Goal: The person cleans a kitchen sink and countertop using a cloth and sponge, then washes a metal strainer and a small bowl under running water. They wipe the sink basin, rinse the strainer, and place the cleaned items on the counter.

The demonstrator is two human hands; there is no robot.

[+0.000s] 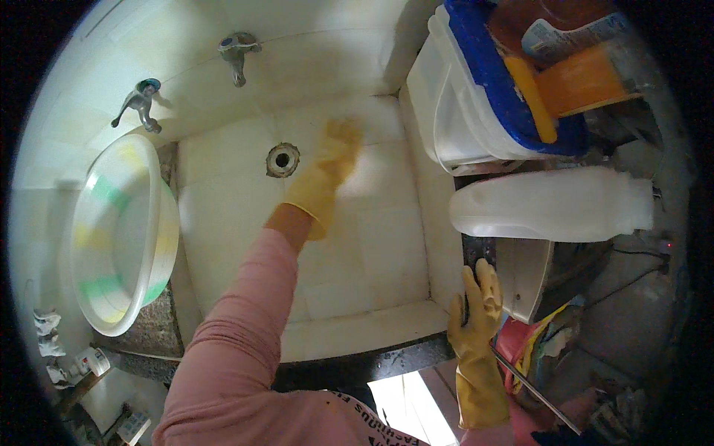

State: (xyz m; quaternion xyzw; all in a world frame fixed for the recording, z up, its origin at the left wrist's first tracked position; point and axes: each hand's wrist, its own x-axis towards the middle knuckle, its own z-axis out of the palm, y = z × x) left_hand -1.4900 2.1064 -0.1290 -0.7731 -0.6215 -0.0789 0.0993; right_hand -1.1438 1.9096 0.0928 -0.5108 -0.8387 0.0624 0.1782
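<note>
My left hand (334,150), in a yellow rubber glove, reaches over the pale tiled floor of a sink basin (357,262). It is to the right of the round drain hole (283,160). Motion blurs its fingers, and whether they hold anything cannot be told. My right hand (478,318), gloved alike, lies on the dark stone edge (478,251) at the basin's near right corner. Its fingers are somewhat spread and no object shows in it.
Two metal taps (239,56) (142,106) project from the back wall. A plastic tub (150,223) leans on the left ledge. Along the right side stand a white bucket (446,106) with a blue lid (485,95), a white plastic bottle (546,203) lying down, and a thin metal rod (535,390).
</note>
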